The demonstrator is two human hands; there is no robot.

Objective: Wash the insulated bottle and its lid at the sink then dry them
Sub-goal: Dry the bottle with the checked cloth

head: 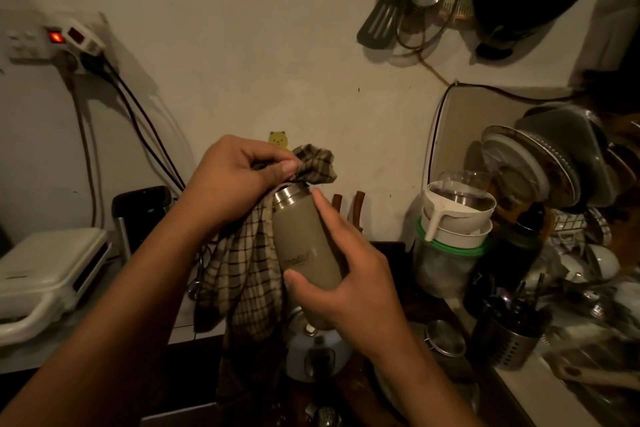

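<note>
An olive-green insulated bottle (304,246) with a steel rim is held upright, slightly tilted, in the middle of the view. My right hand (349,284) grips its lower body from the right. My left hand (239,180) pinches a checked brown cloth (249,274) at the bottle's open mouth; part of the cloth bunches above the rim and the rest hangs down the bottle's left side. The bottle's lid is not visible.
A dish rack (568,184) crowded with plates, bowls and stacked containers fills the right. A steel cutlery holder (512,340) stands in front of it. A small kettle (315,350) sits below the bottle. A white appliance (48,274) is at left; cables hang from wall sockets (69,42).
</note>
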